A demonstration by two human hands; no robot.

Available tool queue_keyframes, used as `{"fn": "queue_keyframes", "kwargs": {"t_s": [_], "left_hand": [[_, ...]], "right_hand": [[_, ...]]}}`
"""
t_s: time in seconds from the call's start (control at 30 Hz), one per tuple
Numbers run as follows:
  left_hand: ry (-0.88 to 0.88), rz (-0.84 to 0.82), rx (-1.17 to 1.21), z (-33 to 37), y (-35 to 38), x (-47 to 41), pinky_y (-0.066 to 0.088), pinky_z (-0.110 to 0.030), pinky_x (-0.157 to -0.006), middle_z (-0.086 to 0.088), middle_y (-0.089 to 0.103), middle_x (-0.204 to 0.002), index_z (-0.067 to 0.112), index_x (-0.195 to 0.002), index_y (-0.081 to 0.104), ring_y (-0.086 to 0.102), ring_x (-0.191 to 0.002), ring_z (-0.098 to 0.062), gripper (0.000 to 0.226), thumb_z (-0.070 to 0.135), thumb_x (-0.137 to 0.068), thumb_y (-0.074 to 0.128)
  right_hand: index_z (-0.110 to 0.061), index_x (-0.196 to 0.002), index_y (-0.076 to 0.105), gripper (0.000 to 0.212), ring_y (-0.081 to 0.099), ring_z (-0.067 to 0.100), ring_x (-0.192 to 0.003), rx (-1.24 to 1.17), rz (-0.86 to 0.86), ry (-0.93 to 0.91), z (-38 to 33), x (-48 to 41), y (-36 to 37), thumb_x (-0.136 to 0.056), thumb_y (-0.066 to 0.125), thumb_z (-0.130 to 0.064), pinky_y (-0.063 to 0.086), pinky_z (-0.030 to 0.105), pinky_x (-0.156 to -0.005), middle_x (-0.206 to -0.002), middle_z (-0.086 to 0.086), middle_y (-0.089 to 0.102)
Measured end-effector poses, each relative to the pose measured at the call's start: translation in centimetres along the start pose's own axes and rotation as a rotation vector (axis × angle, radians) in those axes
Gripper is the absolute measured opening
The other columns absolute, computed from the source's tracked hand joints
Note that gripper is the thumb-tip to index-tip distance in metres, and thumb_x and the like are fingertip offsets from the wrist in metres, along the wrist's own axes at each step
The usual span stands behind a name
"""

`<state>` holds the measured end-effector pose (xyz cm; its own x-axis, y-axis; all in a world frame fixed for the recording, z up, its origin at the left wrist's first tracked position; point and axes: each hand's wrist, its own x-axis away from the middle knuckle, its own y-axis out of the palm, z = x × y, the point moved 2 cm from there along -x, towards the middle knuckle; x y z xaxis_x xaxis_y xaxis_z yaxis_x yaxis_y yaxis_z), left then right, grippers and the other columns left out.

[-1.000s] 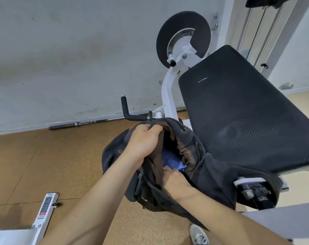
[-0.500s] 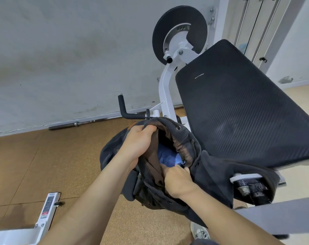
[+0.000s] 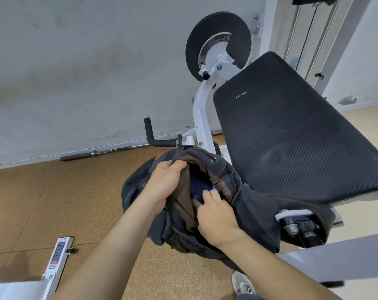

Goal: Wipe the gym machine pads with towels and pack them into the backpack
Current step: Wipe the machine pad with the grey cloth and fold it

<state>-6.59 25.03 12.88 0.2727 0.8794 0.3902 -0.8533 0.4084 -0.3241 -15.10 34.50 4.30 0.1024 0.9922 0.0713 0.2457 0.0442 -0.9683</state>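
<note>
The left hand (image 3: 165, 182) grips the top edge of the dark grey cloth backpack (image 3: 257, 211) and holds its mouth open. The right hand (image 3: 216, 215) sits at the opening with its fingers loose, touching a blue towel (image 3: 200, 187) that lies down inside the bag. The backpack hangs in the air just beside the big black padded seat (image 3: 292, 135) of the white gym machine (image 3: 202, 109), above the brown cork floor (image 3: 53, 202).

The backpack (image 3: 259, 213) mouth is narrow, crowded by both hands (image 3: 216, 215) and a blue towel (image 3: 200, 187). The black pad (image 3: 292, 135) blocks the right side, and a handle (image 3: 160, 140) juts behind. Bare floor (image 3: 53, 202) lies open to the left.
</note>
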Motion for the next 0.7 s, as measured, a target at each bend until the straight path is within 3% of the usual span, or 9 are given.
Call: {"fn": "queue_keyframes", "kwargs": {"t_s": [0.13, 0.27, 0.33, 0.4, 0.47, 0.53, 0.57, 0.63, 0.7], "left_hand": [[0.054, -0.057, -0.052, 0.2, 0.9, 0.7, 0.049, -0.039, -0.077, -0.015, 0.07, -0.094, 0.009, -0.102, 0.069, 0.064, -0.088, -0.029, 0.033, 0.036, -0.091, 0.054], [0.0, -0.212, -0.052, -0.3, 1.4, 1.2, 0.053, -0.048, -0.092, -0.006, 0.074, -0.099, 0.025, -0.104, 0.07, 0.069, -0.097, -0.027, 0.021, 0.035, -0.089, 0.059], [0.029, -0.22, -0.06, -0.9, 1.7, 1.2, 0.054, -0.045, -0.092, -0.003, 0.07, -0.105, 0.03, -0.111, 0.061, 0.067, -0.098, -0.022, 0.022, 0.033, -0.089, 0.063], [0.106, -0.176, -0.11, -1.6, 2.5, 1.2, 0.054, -0.037, -0.09, 0.005, 0.066, -0.106, 0.039, -0.116, 0.053, 0.065, -0.097, -0.013, 0.033, 0.028, -0.088, 0.065], [0.18, -0.18, -0.213, -2.9, 4.0, 1.5, 0.052, -0.029, -0.09, 0.013, 0.065, -0.109, 0.047, -0.124, 0.048, 0.063, -0.098, -0.005, 0.048, 0.022, -0.086, 0.063], [0.229, -0.215, -0.336, -5.2, 6.0, 1.4, 0.05, -0.031, -0.093, 0.014, 0.066, -0.114, 0.05, -0.13, 0.043, 0.062, -0.104, -0.008, 0.056, 0.024, -0.083, 0.059], [0.237, -0.233, -0.426, -6.5, 7.0, 1.3, 0.049, -0.034, -0.092, 0.01, 0.066, -0.116, 0.049, -0.133, 0.039, 0.062, -0.106, -0.014, 0.057, 0.026, -0.083, 0.056], [0.254, -0.241, -0.751, -9.0, 9.3, 1.2, 0.05, -0.038, -0.086, -0.004, 0.065, -0.116, 0.039, -0.14, 0.029, 0.062, -0.104, -0.029, 0.06, 0.028, -0.086, 0.052], [0.258, -0.2, -1.072, -10.2, 11.2, 1.5, 0.05, -0.039, -0.077, -0.01, 0.061, -0.113, 0.03, -0.148, 0.015, 0.063, -0.098, -0.035, 0.068, 0.027, -0.091, 0.051]], "right_hand": [[-0.01, -0.151, 0.028, 0.063, 0.011, 0.033, -0.146, 0.213, -0.326, 0.056, 2.0, -0.4, 1.4, -0.097, 0.049, -0.035, 0.026, 0.043, -0.111, -0.16, 0.015, 0.013], [-0.013, -0.155, 0.0, 0.087, -0.006, 0.031, -0.148, 0.321, -0.5, 0.085, 1.9, -1.9, 1.8, -0.094, 0.052, -0.045, 0.016, 0.045, -0.116, -0.162, 0.012, -0.007], [-0.014, -0.155, 0.006, 0.077, -0.005, 0.029, -0.149, 0.289, -0.49, 0.074, 2.2, -0.9, 1.0, -0.096, 0.048, -0.041, 0.018, 0.044, -0.115, -0.163, 0.011, -0.005], [-0.013, -0.147, 0.036, 0.054, 0.021, 0.028, -0.144, 0.235, -0.388, 0.036, 3.0, 0.6, -1.0, -0.098, 0.043, -0.035, 0.025, 0.041, -0.109, -0.157, 0.012, 0.025], [-0.014, -0.11, 0.066, 0.027, 0.057, 0.028, -0.111, 0.144, -0.176, -0.007, 3.8, 2.0, -3.3, -0.093, 0.055, -0.032, 0.039, 0.038, -0.092, -0.117, 0.01, 0.064], [-0.018, -0.072, 0.068, 0.018, 0.064, 0.024, -0.067, 0.116, 0.079, 0.008, 5.2, 2.2, -5.7, -0.067, 0.081, -0.029, 0.049, 0.035, -0.063, -0.071, 0.003, 0.067], [-0.018, -0.071, 0.067, 0.022, 0.062, 0.023, -0.061, 0.117, 0.156, 0.047, 6.0, 2.0, -6.4, -0.059, 0.085, -0.027, 0.048, 0.034, -0.054, -0.067, 0.002, 0.064], [-0.019, -0.114, 0.063, 0.04, 0.062, 0.025, -0.093, 0.028, 0.097, 0.092, 7.1, 1.6, -6.7, -0.076, 0.072, -0.024, 0.051, 0.038, -0.065, -0.107, 0.006, 0.062], [-0.028, -0.148, 0.028, 0.067, 0.037, 0.027, -0.132, -0.009, -0.039, 0.041, 7.9, 1.1, -5.6, -0.089, 0.057, -0.021, 0.049, 0.039, -0.086, -0.15, 0.006, 0.03]]}}
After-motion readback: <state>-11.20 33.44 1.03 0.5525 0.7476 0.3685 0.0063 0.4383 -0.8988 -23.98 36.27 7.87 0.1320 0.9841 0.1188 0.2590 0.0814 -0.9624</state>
